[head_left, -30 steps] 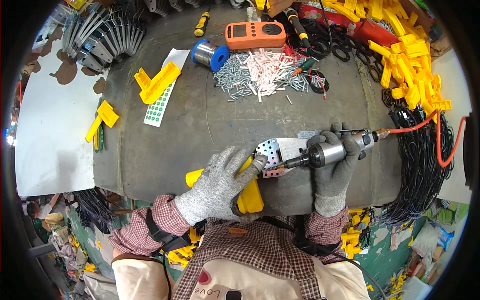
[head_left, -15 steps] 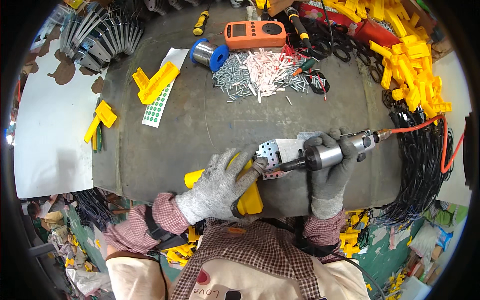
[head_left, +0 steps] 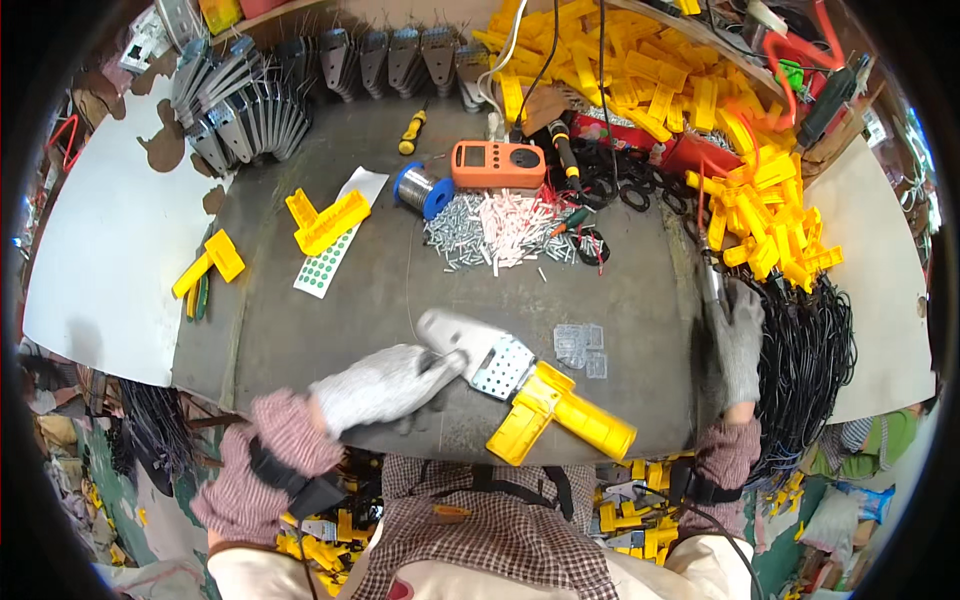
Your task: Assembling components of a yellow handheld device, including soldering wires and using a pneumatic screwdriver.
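My left hand (head_left: 390,383), in a grey work glove, pinches the metal plate of a tool-like piece. This piece joins a blurred silver plate (head_left: 465,338) with a perforated part (head_left: 503,367) to a T-shaped yellow plastic handle (head_left: 560,408). It lies slanted near the table's front edge, handle toward the lower right. At the table's right side, my gloved right hand (head_left: 740,340) is closed around the silver air screwdriver (head_left: 713,285), whose lower end is hidden by the hand.
Clear small plastic pieces (head_left: 580,348) lie right of the plate. Behind are a screw pile (head_left: 460,235), white-pink plugs (head_left: 510,230), a solder spool (head_left: 422,190) and an orange meter (head_left: 498,165). Yellow parts (head_left: 760,215) and black cables (head_left: 810,350) heap at right; metal plates (head_left: 250,120) stand back left.
My right hand has carried the air screwdriver away to the right edge. My left hand has shifted from the yellow handle to the plate, and the piece has turned, handle now to the right.
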`<state>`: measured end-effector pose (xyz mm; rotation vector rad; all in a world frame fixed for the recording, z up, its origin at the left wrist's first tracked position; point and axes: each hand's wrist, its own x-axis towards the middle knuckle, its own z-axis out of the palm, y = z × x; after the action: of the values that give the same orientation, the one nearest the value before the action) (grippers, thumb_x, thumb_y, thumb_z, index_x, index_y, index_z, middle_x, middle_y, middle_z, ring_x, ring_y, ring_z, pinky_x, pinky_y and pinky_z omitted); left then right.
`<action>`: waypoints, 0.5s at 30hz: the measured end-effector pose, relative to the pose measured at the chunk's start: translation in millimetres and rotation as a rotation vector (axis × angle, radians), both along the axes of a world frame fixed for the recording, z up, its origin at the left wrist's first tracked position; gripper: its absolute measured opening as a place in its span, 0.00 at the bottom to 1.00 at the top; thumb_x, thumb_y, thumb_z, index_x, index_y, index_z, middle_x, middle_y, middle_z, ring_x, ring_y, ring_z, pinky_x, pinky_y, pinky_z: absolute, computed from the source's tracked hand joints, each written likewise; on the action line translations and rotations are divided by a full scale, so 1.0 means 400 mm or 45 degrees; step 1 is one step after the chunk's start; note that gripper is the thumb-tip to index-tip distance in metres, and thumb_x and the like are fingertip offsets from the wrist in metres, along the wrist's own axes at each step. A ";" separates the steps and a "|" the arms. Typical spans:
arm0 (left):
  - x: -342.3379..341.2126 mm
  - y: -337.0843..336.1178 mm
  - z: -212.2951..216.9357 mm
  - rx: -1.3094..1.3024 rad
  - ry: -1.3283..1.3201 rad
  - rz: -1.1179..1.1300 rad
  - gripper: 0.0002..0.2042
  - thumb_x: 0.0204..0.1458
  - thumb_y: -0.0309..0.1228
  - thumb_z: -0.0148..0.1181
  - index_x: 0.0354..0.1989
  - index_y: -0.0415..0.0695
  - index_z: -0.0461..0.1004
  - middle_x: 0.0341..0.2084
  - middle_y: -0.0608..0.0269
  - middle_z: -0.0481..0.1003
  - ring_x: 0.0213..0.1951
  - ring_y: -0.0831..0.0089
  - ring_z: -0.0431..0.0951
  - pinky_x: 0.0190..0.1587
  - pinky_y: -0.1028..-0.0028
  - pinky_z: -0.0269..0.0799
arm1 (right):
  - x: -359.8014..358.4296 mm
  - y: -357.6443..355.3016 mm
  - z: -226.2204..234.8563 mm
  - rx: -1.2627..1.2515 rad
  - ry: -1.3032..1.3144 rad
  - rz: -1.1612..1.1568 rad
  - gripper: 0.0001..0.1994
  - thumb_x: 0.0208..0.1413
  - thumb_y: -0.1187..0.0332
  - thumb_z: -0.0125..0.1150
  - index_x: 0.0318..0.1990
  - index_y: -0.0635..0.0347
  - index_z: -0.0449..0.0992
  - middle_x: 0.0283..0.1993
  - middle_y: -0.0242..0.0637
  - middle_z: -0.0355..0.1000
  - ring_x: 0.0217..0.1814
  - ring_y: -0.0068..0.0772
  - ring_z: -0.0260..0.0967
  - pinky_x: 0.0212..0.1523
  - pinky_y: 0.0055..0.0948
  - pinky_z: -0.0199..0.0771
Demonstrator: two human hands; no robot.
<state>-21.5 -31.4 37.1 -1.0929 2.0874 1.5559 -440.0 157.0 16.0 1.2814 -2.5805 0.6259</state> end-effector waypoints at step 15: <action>-0.218 -0.198 -0.067 -1.694 0.371 -0.316 0.16 0.44 0.22 0.62 0.45 0.41 0.75 0.43 0.51 0.75 0.50 0.51 0.74 0.54 0.58 0.68 | 0.396 -0.131 -0.029 0.096 0.008 1.606 0.21 0.58 0.60 0.60 0.59 0.50 0.73 0.68 0.43 0.61 0.74 0.55 0.51 0.73 0.60 0.52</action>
<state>-108.8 -110.7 10.5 -0.8164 3.3409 0.0153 -281.8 104.6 4.3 2.8308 -1.4872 0.6384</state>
